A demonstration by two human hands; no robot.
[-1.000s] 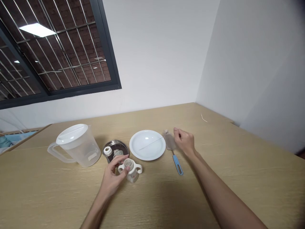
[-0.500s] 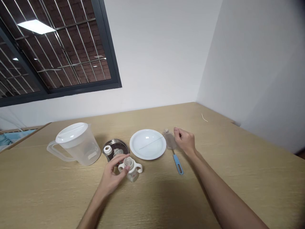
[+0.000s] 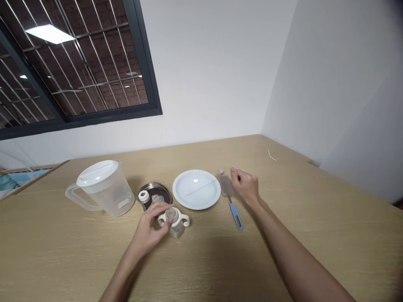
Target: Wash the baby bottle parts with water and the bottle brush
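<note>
My left hand [image 3: 154,226] is closed round a small baby bottle [image 3: 178,228] with a white two-handled collar, thumb and fingers gripping near its top. The bottle is upright over the table. My right hand [image 3: 246,184] is a fist to the right of the white plate [image 3: 197,205]. A thin, straight rod [image 3: 201,188] runs from this fist leftward across the plate; its held end is hidden in the fingers. Just left of the fist, a brush with a blue handle [image 3: 236,216] lies on the table, its greyish head towards the back.
A lidded clear pitcher [image 3: 108,197] stands at the left. Beside it, a round metal tray [image 3: 154,184] holds a white-topped part [image 3: 144,196] and clear pieces [image 3: 157,199]. A thin pale strip [image 3: 271,155] lies at the back right. Walls [image 3: 214,75] bound the table behind.
The view has shifted very slightly. Both hands keep their grips, and nothing on the table has visibly moved.
</note>
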